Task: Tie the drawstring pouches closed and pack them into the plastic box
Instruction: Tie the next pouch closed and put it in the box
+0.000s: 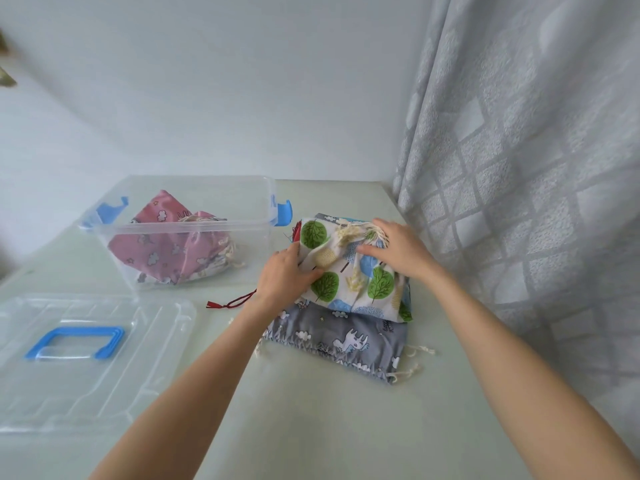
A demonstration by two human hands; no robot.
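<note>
Under both hands, the tree-print pouch [349,271] tops a stack. The left hand [285,271] pinches its left edge; the right hand [398,249] lies flat, fingers spread, pinning its cream drawstring [349,233]. Lift only this pouch, then draw both cords evenly. Left of the left hand, the plastic box [194,230] holds pink pouches [162,251].

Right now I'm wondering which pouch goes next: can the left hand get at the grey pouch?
Probably not freely. The grey pouch lies under the tree-print pouch, which both hands press on; only its near gathered edge shows, so the left hand could grab that.
</note>
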